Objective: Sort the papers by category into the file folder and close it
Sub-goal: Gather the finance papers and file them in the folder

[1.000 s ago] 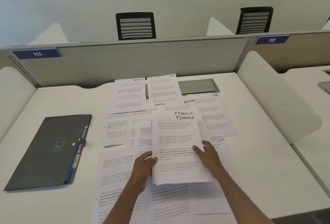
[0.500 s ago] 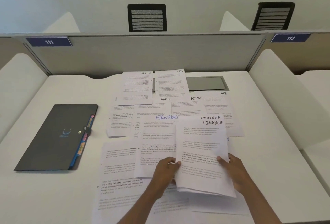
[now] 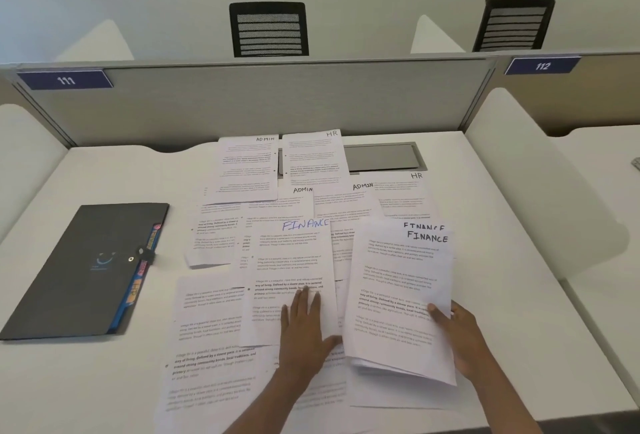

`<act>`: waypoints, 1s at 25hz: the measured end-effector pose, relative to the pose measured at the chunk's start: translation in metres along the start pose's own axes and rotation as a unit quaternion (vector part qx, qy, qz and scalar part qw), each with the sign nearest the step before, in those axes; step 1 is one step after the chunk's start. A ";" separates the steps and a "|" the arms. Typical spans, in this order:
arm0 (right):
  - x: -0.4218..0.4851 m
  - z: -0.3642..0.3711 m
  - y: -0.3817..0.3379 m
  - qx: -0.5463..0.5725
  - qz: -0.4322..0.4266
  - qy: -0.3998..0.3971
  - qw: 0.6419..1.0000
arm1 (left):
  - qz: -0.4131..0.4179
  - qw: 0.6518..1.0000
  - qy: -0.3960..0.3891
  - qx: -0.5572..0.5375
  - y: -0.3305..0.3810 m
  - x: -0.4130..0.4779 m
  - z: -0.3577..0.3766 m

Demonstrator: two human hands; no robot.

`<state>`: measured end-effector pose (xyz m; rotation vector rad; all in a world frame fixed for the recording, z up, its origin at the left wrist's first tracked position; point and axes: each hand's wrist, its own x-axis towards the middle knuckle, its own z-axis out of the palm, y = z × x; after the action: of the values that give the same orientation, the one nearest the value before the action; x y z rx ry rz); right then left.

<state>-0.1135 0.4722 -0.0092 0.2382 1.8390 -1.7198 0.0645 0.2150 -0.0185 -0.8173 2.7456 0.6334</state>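
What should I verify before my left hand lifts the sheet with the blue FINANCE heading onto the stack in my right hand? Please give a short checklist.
1. The right hand grips the FINANCE stack, thumb on top: ok.
2. The stack's two visible headings both read FINANCE: ok. For the lower sheets: cannot tell.
3. The left hand lies flat on the blue FINANCE sheet: ok, but it does not grip it yet.
4. Nothing lies on top of that sheet: ok.
5. The file folder is open to receive papers: not ok, it lies closed.
6. Other FINANCE papers remain on the desk: cannot tell, several headings are covered.
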 end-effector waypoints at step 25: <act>0.041 0.097 -0.019 -0.126 -0.043 -0.088 0.987 | 0.022 0.956 0.159 -0.243 0.084 0.008 -0.004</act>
<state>-0.1270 0.3660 -0.0127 -0.0959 1.9336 -1.4908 0.0103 0.2725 0.0107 -1.0363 2.9351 1.3300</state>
